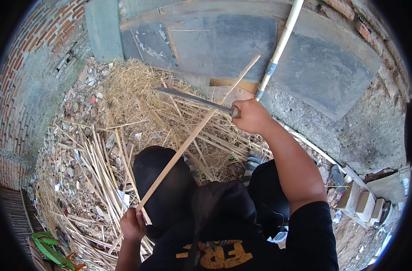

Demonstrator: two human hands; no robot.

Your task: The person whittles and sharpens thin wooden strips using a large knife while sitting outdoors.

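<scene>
My left hand [132, 224] is closed around the lower end of a long, pale bamboo strip [179, 155]. The strip slants up to the right, passing over my left knee. My right hand [251, 116] grips the handle of a machete [194, 99], its dark blade pointing left. The blade crosses the strip in its upper part; whether it cuts into the strip or only rests against it, I cannot tell. Below the blade, a heap of thin shavings [138, 97] and split strips covers the ground between my feet and the wall.
More split strips [100, 169] lie in a loose pile at my left. Grey boards [224, 45] lean against the far wall, with a white pipe [285, 38] in front. Rubble [63, 169] borders the brick wall [25, 90]. At the right are several blocks [365, 206].
</scene>
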